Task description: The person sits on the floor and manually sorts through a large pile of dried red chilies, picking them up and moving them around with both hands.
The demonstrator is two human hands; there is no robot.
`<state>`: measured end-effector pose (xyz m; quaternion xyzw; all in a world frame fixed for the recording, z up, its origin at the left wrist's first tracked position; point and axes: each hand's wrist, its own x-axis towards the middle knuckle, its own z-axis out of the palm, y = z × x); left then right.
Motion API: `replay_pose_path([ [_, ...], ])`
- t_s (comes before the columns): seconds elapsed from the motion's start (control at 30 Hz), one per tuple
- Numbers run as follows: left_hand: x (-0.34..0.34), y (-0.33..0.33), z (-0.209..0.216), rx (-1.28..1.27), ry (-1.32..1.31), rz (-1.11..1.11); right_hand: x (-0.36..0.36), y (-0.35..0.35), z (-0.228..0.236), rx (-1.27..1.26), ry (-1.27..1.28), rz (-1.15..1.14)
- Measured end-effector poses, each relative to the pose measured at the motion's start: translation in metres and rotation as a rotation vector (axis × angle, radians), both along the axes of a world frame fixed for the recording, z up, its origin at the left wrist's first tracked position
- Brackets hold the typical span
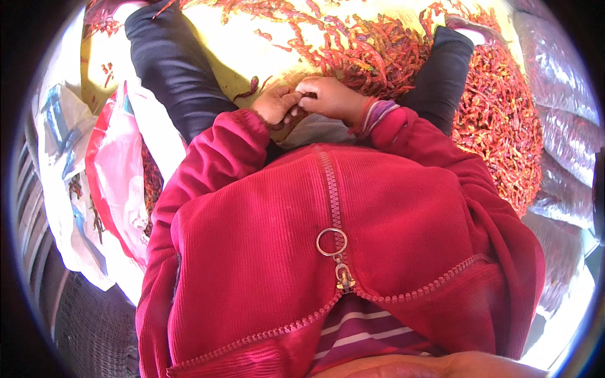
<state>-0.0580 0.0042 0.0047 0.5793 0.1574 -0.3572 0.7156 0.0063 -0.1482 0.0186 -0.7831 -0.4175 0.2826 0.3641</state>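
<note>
My left hand (pixel 275 104) and my right hand (pixel 334 99) meet in front of my lap, thumbs and fingertips pressed together. Both are closed in a pinch, and whatever is between the fingers is too small or hidden to name. Just left of my left hand shows a dark dried red chili (pixel 249 89); whether it touches the fingers, I cannot tell. Beyond my right hand spreads a loose heap of dried red chilies (pixel 384 57) on a pale yellow sheet (pixel 252 53). Under my hands lies a greyish cloth (pixel 318 131).
A large pile of dried chilies (pixel 498 126) lies beyond my right leg (pixel 446 75). Filled clear plastic bags (pixel 570 132) line the far right. Left of my left leg (pixel 173 69) stands an open white-and-pink sack (pixel 116 164) with chilies inside.
</note>
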Motion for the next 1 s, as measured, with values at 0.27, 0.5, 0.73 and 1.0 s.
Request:
replay_pose_path([
  [0.27,-0.036,0.008,0.021,-0.373,-0.045,-0.111,0.027,0.033,-0.009,-0.016,-0.147,-0.029],
  [0.5,-0.036,0.024,0.019,-0.404,-0.023,-0.065,0.018,0.096,-0.035,-0.229,-0.502,0.367],
  [0.73,-0.014,0.025,0.035,-0.458,0.123,0.078,0.043,-0.018,-0.016,-0.473,-0.489,0.176],
  [1.0,0.008,0.012,0.039,-0.599,0.049,0.012,0.031,-0.058,0.013,-0.321,-0.559,0.031],
])
